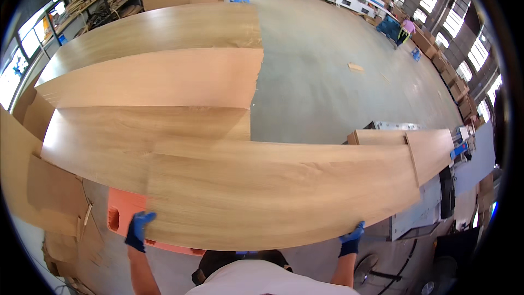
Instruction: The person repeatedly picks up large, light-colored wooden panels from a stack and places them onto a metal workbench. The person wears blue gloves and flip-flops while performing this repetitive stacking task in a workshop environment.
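A long wood-grain board (273,196) spans the space in front of me, its near edge close to my body. My left hand (139,229), in a blue glove, grips its near left corner. Near the right end, my right hand (352,238), also gloved in blue, is closed on the same edge, its fingers partly hidden by the board. The left part of the board overlaps another wood-grain board (98,136). Its right end lies by smaller wood-grain panels (431,153) resting on a grey machine (417,210).
An orange-red pallet (126,207) shows below the boards. Beyond lie a plain tan sheet (158,79) and another wood-grain board (164,27). Cardboard (54,194) stands at left, a pedestal fan (367,269) at lower right. A person (406,28) is far off on the grey floor.
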`<state>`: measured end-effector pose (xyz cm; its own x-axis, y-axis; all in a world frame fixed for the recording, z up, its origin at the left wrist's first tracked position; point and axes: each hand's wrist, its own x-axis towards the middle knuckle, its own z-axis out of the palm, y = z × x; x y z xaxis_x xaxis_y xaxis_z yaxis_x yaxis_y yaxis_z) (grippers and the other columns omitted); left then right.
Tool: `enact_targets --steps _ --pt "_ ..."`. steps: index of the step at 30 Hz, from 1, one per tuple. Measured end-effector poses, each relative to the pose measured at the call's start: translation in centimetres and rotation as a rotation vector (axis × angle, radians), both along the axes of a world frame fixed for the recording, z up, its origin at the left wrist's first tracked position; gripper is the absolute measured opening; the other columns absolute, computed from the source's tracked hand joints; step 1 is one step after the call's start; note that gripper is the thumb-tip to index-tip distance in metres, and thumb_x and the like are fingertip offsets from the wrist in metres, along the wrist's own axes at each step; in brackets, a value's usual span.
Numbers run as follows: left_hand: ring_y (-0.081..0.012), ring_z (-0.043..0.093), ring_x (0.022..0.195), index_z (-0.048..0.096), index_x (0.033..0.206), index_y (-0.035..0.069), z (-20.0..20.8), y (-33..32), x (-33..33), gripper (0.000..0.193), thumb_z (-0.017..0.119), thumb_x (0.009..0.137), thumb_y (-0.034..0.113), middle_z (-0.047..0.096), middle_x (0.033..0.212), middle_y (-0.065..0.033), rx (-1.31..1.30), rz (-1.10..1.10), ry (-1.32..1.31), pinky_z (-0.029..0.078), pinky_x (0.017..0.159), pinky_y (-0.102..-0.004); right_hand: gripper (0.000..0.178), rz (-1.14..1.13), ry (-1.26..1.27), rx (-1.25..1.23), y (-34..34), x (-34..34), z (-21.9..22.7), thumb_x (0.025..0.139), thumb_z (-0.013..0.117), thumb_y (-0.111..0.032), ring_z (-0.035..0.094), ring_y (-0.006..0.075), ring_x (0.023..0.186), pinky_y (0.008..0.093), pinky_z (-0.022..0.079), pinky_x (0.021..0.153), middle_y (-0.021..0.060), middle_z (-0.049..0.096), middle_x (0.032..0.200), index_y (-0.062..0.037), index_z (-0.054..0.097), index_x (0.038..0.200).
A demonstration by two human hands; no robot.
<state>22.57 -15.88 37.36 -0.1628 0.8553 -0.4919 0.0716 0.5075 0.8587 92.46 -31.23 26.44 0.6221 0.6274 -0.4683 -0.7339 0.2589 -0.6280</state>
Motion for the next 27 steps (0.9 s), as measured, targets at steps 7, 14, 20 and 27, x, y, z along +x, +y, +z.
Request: enact_targets --steps 7,14,20,27 --pt "-0.0116 0.054 0.067 0.065 0.077 -0.001 0.1 2.3 -33.0 0.021 0.064 0.078 0.021 0.062 0.071 -0.0035 0.125 0.259 0.549 0.043 0.061 -0.0319 0.051 0.535 0.214 -0.052 3.2 -29.9 9.4 0.095 0.049 -0.039 0.052 0.0317 0.118 0.0442 0.046 0.096 0.0137 0.054 0.126 -0.0041 0.041 0.131" --pt "-0.0391 0.061 0.097 0.056 0.118 -0.001 -1.2 5.0 -37.4 0.056 0.059 0.083 0.042 0.064 0.105 -0.025 -0.081 0.459 1.558 0.048 0.083 -0.042 0.033 1.601 -0.651 -0.055 12.8 -36.2 14.1 0.091 0.057 -0.023 0.061 0.0223 0.099 0.0332 0.046 0.088 0.0139 0.064 0.112 -0.0007 0.061 0.115" --pt "-0.0235 0.061 0.095 0.053 0.12 -0.009 -6.8 3.5 -20.8 0.05 0.058 0.091 0.031 0.062 0.113 -0.0128 0.262 0.719 0.482 0.05 0.081 -0.0359 0.044 0.383 -1.661 -0.485 15.6 -26.7 14.2 0.086 0.063 -0.025 0.062 0.0327 0.1 0.0357 0.048 0.087 0.0243 0.062 0.11 0.0051 0.056 0.118" --pt "-0.0199 0.056 0.097 0.052 0.129 0.009 -11.7 6.2 -17.5 0.064 0.051 0.087 0.057 0.059 0.12 -0.0026 0.075 0.86 0.063 0.043 0.081 -0.0323 0.048 0.727 -1.069 -0.533 20.5 -29.9 7.8 0.085 0.064 -0.036 0.065 0.0267 0.087 0.0351 0.049 0.077 0.0198 0.067 0.094 0.0038 0.058 0.111"
